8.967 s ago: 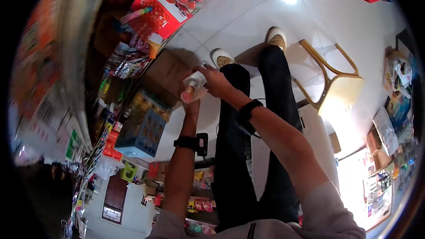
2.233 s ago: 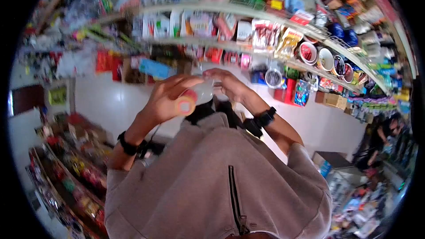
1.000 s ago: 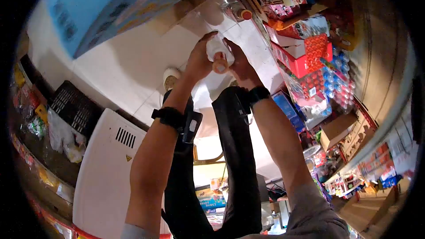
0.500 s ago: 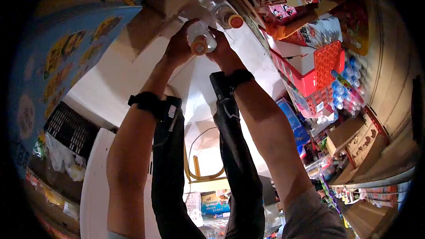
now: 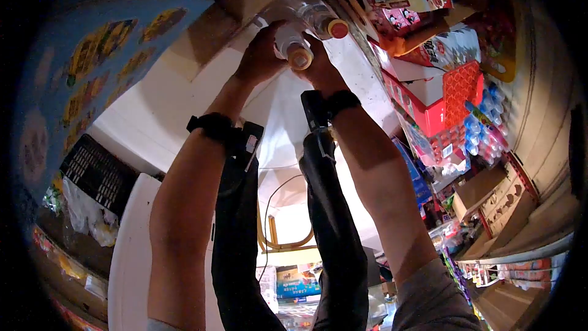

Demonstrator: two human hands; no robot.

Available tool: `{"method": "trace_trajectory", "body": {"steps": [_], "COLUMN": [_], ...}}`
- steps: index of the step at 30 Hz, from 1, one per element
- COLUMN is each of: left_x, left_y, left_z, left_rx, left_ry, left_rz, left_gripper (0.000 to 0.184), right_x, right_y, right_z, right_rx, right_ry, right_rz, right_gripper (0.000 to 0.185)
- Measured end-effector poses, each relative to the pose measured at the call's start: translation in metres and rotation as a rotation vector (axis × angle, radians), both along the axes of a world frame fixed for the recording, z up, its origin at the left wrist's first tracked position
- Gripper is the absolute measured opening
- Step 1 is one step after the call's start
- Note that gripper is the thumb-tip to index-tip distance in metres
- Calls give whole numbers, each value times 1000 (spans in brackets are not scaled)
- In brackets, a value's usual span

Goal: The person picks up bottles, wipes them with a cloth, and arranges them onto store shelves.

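Between my two hands is a clear bottle with an orange-rimmed cap [image 5: 299, 57], its capped end toward the camera. My left hand [image 5: 262, 55] wraps round the bottle's left side, and my right hand [image 5: 320, 64] grips its right side. Right beside it, just past my right hand, stands a second clear bottle with a red and yellow cap [image 5: 337, 28]. Where the held bottle's base rests, if it rests on anything, is hidden. Both wrists wear black bands.
A large blue printed box [image 5: 92, 73] and a cardboard box [image 5: 211, 34] are at upper left. A black crate [image 5: 98, 171] sits below. Shelf goods with a red carton [image 5: 429, 113] line the right side. A wooden-framed stool [image 5: 288, 227] shows between the legs.
Since one second ago, the held bottle has moved up in view, nearer the second bottle and the cardboard box. Both hands have stayed on it. The view has shifted away from the shelves seen earlier.
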State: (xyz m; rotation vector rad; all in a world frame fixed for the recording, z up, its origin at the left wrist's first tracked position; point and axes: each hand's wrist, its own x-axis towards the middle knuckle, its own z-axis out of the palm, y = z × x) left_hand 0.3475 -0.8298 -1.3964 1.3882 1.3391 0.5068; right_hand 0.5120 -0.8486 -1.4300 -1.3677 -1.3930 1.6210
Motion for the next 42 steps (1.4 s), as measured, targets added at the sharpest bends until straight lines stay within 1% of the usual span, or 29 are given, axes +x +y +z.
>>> {"method": "trace_trajectory", "body": {"steps": [1, 2, 4, 5, 7, 9, 11, 12, 14, 15, 16, 19, 21, 22, 23, 24, 25, 26, 28, 29, 30, 31, 32, 33, 34, 35, 39, 41, 42], "left_x": [1, 5, 10, 7, -4, -21, -39, -48, -63, -71, -67, -90, -99, -122, -128, -134, -165, -195, -173, -161, -142, -124, -104, -90, -78, -50, 76, 128, 146], "left_y": [-3, -5, -16, -30, -66, -104, -174, -209, -253, -265, -249, -261, -265, -289, -287, -280, -276, -272, -211, -180, -152, -124, -92, -68, -50, -36, -53, -68, -66], "left_z": [-8, -2, 18, 20, 13, 37, 29, 26, 74, 114, 179, 256, 298, 290, 300, 318, 325, 332, 392, 423, 462, 501, 543, 538, 531, 574, 873, 978, 1012], "left_rx": [24, 25, 69, 66, 194, -179, -130, -85, -265, -516, -526, -664, -670, -13, -354, -298, -629, -1050, -959, -909, -674, -376, -117, -153, -186, 23, 522, 670, 737], "left_ry": [-9, -12, 69, 73, 264, 305, 421, 460, 405, 167, 246, 267, 315, 521, 449, 495, -192, -752, -626, -563, -313, 47, 349, 187, 22, 127, -16, -230, -102], "left_rz": [2, 4, 222, 224, 212, 33, -309, -471, -374, -66, -129, -135, 42, -257, 7, -68, 142, 429, 234, 141, -111, -383, -548, -449, -356, -465, -628, -612, -692], "left_gripper": [94, 94, 94, 94, 82, 57, 30, 21, 20, 20, 18, 26, 24, 24, 26, 27, 26, 56, 33, 37, 34, 31, 30, 41, 52, 47, 26, 24, 26], "right_x": [-1, -3, -5, 4, 13, 23, 58, 67, 89, 114, 121, 141, 156, 165, 166, 168, 165, 164, 165, 167, 173, 171, 166, 144, 148, 150, 182, 204, 213], "right_y": [2, 0, -9, -31, -34, -53, -102, -118, -156, -197, -202, -232, -254, -269, -276, -280, -287, -292, -296, -298, -299, -271, -257, -229, -219, -210, -212, -211, -217], "right_z": [7, 5, 7, -24, 22, 61, 78, 86, 108, 64, 113, 219, 271, 297, 322, 349, 392, 411, 464, 459, 441, 493, 525, 627, 666, 721, 926, 1019, 1063], "right_rx": [0, -455, -913, -787, -961, -1031, -874, -894, -872, -1034, -979, -941, -961, -856, -836, -819, -582, -604, -459, -558, -431, -571, -385, -372, -162, -31, 492, 606, 729], "right_ry": [-4, 431, 867, 580, 618, 639, 634, 366, 158, 151, 80, -73, -79, 16, -33, 25, 191, 257, 498, 473, 965, 1072, 449, -105, -263, -331, -590, -605, -663], "right_rz": [1, -322, -642, -479, -681, -768, -504, -442, -505, -538, -447, -468, -491, -485, -514, -588, -590, -660, -583, -627, -573, -574, -476, -482, -413, -411, -517, -660, -723], "right_gripper": [64, 61, 59, 56, 50, 46, 47, 46, 27, 22, 25, 34, 35, 34, 34, 33, 31, 28, 35, 43, 41, 37, 28, 27, 31, 30, 27, 23, 21]}}
